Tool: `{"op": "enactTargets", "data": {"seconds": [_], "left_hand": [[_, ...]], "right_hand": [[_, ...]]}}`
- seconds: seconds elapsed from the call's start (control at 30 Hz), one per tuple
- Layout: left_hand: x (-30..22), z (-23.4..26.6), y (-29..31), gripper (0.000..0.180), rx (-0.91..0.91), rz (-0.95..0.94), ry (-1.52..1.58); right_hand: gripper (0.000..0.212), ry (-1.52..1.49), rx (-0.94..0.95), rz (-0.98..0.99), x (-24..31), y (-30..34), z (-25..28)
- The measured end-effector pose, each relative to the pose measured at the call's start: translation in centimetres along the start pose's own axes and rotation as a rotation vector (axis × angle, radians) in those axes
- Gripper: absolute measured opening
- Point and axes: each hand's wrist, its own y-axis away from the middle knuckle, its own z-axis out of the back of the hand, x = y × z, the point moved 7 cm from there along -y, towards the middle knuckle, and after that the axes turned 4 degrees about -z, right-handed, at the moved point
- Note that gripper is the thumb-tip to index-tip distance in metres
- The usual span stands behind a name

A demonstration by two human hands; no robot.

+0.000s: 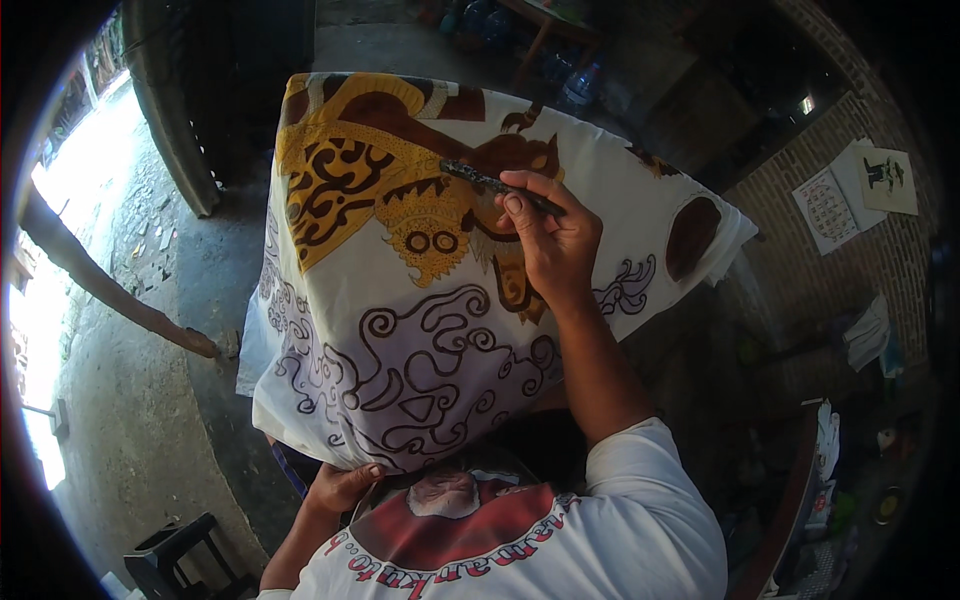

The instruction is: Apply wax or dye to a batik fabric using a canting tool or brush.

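A white patterned cloth (pixel 600 180) spreads in front of me, its lower part hanging down toward my lap. The far part carries yellow and brown figures, and the near part shows dark curling lines over pale purple. My right hand (pixel 560 230) pinches a slim, dark, speckled brush-like tool (pixel 490 180) between thumb and fingers. Its tip points left over the yellow area; whether it touches the cloth I cannot tell. At the cloth's near left edge, my left hand (pixel 340 488) grips the border, thumb on top and the other fingers mostly hidden.
A dark stool (pixel 170 560) stands at the lower left. A wooden pole (pixel 115 275) slants along the left side. Paper sheets (pixel 840 205) hang on the brick wall (pixel 890 250) at right. A plastic bottle (pixel 580 85) stands beyond the cloth.
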Motion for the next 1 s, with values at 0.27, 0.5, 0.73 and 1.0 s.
{"op": "enactTargets", "data": {"seconds": [0.27,0.5,0.73,1.0], "left_hand": [[-0.4,-0.1,0.3,0.06,-0.009,0.026,-0.061],[-0.6,-0.2,0.1,0.057,0.037,-0.008,-0.114],[-0.4,0.0,0.1,0.053,0.039,-0.019,-0.088],[-0.5,0.2,0.0,0.051,0.036,-0.011,-0.111]], "right_hand": [[0.019,-0.001,-0.02,-0.009,-0.5,-0.6,-0.4],[0.019,-0.008,-0.023,0.0,-0.5,-0.9,-0.8],[0.018,-0.003,-0.006,-0.013,-0.7,-0.9,-1.4],[0.018,0.029,-0.002,-0.017,-1.1,-0.9,-1.4]]}}
